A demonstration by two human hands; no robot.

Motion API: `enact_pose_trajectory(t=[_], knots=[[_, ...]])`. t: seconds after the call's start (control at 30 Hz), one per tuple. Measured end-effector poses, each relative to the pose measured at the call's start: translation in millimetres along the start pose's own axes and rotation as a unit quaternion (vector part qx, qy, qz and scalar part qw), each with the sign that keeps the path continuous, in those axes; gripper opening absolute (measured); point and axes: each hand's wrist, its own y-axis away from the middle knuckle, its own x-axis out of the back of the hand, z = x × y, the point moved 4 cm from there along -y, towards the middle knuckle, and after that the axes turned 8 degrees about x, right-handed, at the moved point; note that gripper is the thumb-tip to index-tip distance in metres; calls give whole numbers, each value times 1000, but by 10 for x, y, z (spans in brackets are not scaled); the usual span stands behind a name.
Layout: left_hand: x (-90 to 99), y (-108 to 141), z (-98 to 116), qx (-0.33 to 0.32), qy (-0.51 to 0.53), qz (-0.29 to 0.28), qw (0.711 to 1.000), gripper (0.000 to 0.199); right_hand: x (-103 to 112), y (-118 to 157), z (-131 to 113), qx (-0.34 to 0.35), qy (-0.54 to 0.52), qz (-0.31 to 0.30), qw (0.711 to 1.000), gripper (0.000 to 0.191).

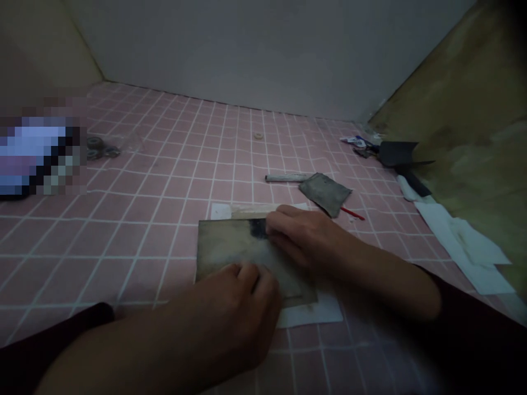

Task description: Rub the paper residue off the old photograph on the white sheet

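A grey-tan flat sheet (226, 241), perhaps card or thin board, lies in front of me on white paper (313, 315). A dark black patch (258, 227) shows near its far edge. My left hand (247, 307) rests on the near part of the sheet with its fingers curled in; whatever they grip is hidden. Beside the black patch, my right hand (302, 236) is closed, its fingertips pressed down on the sheet. I cannot make out anything held in it. Another paler piece (247, 209) sticks out beyond the sheet's far edge.
Past my right hand lie a grey cloth-like square (325, 192), a whitish tube (284, 178) and a thin red stick (353, 214). A small ring (258, 135) sits farther back. Black card (399, 153) and white papers (465, 247) line the right wall. A blurred-out screen (28, 159) is at left.
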Motion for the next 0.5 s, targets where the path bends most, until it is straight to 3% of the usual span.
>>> enact_pose_trajectory(t=[0.13,0.3,0.5], knots=[[9,0,1,-13,-9,-2,1000,20,32,37,20,-30,19,-16,999,14],[-5,-6,-9,9,10,1,1000,19,-13,-18,-51,14,-32,23,999,12],[-21,-20,1,-5,8,-2,1000,17,84,63,78,-30,9,-16,999,14]])
